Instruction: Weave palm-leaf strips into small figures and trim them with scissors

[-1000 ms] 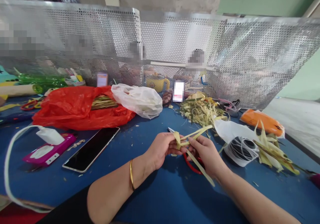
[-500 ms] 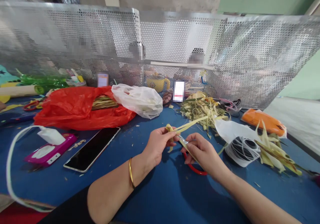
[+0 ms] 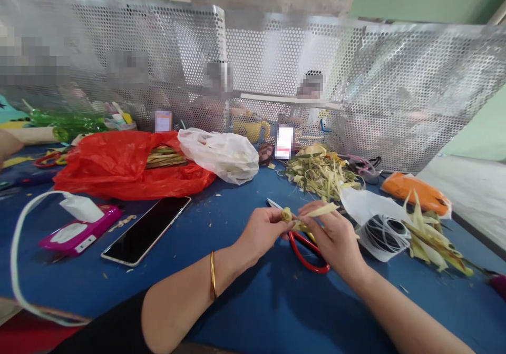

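The left hand (image 3: 263, 233) pinches the folded end of a pale leaf strip (image 3: 322, 210), and the right hand (image 3: 334, 235) grips it just beside. The strip is above the middle of the blue tabletop (image 3: 237, 312), over red-handled scissors (image 3: 310, 262). A spool (image 3: 385, 238) sits near the right hand; a phone (image 3: 148, 230) lies left.

Right hand (image 3: 335, 235) moved up beside left hand (image 3: 263, 234); leaf strip (image 3: 322, 210) no longer stretched out, end now over right hand; scissors (image 3: 305, 242) more exposed.
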`<state>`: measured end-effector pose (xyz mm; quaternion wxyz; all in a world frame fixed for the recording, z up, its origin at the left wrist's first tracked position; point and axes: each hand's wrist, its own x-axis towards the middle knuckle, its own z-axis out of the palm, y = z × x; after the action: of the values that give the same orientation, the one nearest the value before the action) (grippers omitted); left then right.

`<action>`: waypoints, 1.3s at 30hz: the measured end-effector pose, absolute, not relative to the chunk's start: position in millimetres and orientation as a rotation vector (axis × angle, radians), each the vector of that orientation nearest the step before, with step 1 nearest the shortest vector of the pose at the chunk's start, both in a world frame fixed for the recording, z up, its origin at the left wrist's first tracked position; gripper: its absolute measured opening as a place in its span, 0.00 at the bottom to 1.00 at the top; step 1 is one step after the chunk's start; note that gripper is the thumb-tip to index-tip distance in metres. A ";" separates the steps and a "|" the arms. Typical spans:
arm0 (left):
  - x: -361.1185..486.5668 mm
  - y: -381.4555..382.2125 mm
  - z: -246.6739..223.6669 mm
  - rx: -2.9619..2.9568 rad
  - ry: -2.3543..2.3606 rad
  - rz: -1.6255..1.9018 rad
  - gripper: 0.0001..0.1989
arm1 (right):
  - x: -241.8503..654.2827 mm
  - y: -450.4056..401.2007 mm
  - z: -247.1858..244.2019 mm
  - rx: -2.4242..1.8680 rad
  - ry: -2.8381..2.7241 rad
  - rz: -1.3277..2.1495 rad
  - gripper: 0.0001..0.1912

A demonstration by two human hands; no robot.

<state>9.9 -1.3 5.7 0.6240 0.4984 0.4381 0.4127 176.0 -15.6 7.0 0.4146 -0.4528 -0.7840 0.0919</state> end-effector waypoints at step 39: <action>7.1 5.8 -8.4 0.938 0.928 0.896 0.13 | 188.7 -11.1 31.2 -1.110 -1.878 1.315 0.12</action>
<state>7.1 5.8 -8.4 0.6984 0.4210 0.4162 0.4022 188.7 -11.1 31.2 0.2928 -0.4166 -0.7051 0.4935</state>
